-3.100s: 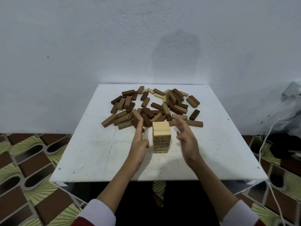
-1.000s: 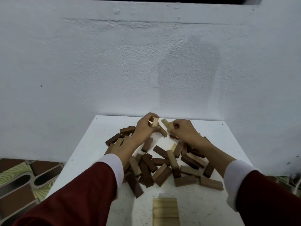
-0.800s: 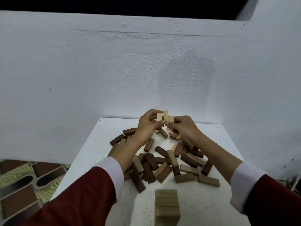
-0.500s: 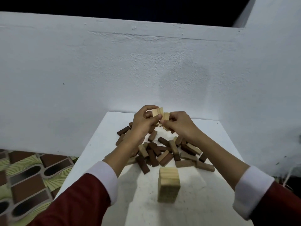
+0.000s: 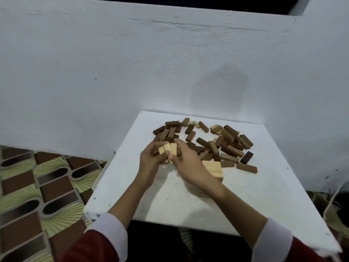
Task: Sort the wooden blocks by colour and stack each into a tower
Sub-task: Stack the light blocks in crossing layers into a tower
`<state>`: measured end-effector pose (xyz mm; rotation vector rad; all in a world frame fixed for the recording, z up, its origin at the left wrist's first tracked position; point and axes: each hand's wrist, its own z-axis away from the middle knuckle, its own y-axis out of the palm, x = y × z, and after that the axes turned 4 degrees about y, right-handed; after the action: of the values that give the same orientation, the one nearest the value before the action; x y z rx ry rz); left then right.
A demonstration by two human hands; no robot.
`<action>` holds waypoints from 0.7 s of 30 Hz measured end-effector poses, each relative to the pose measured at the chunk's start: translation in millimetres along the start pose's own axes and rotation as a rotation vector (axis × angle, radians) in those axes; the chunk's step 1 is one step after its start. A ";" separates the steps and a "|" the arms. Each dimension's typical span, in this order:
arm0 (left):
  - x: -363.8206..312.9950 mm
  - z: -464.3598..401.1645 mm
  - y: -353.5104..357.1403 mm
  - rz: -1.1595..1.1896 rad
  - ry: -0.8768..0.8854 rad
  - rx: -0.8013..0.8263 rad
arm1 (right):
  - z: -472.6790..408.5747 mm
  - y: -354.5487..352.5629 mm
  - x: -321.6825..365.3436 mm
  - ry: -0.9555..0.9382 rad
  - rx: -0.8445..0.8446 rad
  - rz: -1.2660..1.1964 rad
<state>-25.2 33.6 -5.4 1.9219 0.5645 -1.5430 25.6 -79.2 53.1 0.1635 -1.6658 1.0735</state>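
Left hand: gripped the left side of a bundle of pale blocks; fingers were curled round it, thumb on the near face.
Right hand: gripped the right side of the same bundle; fingers were curled, thumb pinching the rightmost block.
Pale blocks: three stood on end, side by side, pressed together between both hands, held above the white table at the near-left edge of the pile.
Change from 0.5 s earlier: the hands with the bundle had come back from above the pile towards the person and lower in view; the bundle, then loose, was squared up.
Tower: pale blocks stacked flat, on the table just right of the right wrist, which hid part of it; it had sat in front of the hands earlier.
Pile: loose dark, mid-brown and a few pale blocks lay scattered on the far half of the table.
Writing: none could be read on any block; the frame was blurred.
Sleeves: red with white cuffs.
Floor: patterned tiles, left of the table.
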 end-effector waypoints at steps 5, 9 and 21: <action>46.3 14.7 -16.8 -0.356 -0.023 0.106 | 0.4 53.1 -48.8 0.160 -0.062 0.186; 57.4 9.2 -26.6 -0.559 0.011 0.181 | -0.9 68.8 -69.6 0.241 -0.065 0.343; 67.5 -0.8 -46.5 -0.699 0.073 0.254 | -11.8 78.8 -98.9 0.215 -0.087 0.300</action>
<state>-39.7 65.1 -79.7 2.0950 1.2179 -2.0468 26.5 -64.3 -73.1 -0.2588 -1.5678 1.1921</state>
